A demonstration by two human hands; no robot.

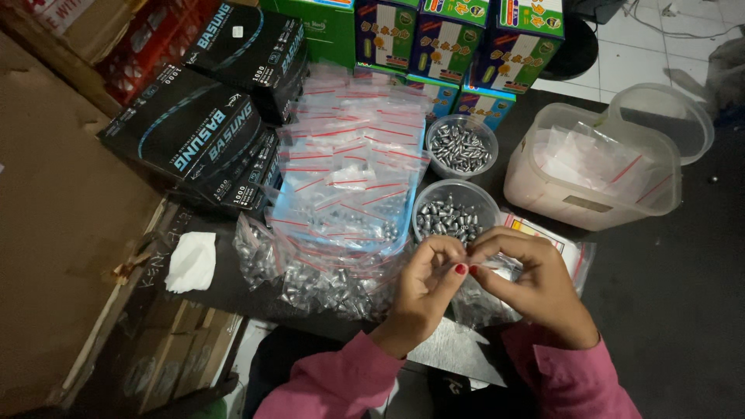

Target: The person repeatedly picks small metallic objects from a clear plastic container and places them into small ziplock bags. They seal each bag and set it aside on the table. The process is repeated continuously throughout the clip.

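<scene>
A dark table carries everything, and a big brown cardboard sheet leans along its left edge. Stacked black cartons sit at the upper left, and a row of green and purple boxes stands along the far side. To the right is a clear plastic tub holding empty small bags, its lid leaning just behind it. In the middle lies a wide heap of clear zip bags with red strips, and nearer the person a pile of such bags filled with grey metal pellets. Two round clear cups of loose pellets stand between the heap and the tub, the far cup behind the near cup. A folded white tissue lies apart at the left. Both arms wear pink sleeves. The left hand and the right hand meet just in front of the near cup, fingertips pinched together on one small clear bag, which is held between them above the table; whether it holds pellets cannot be told.
</scene>
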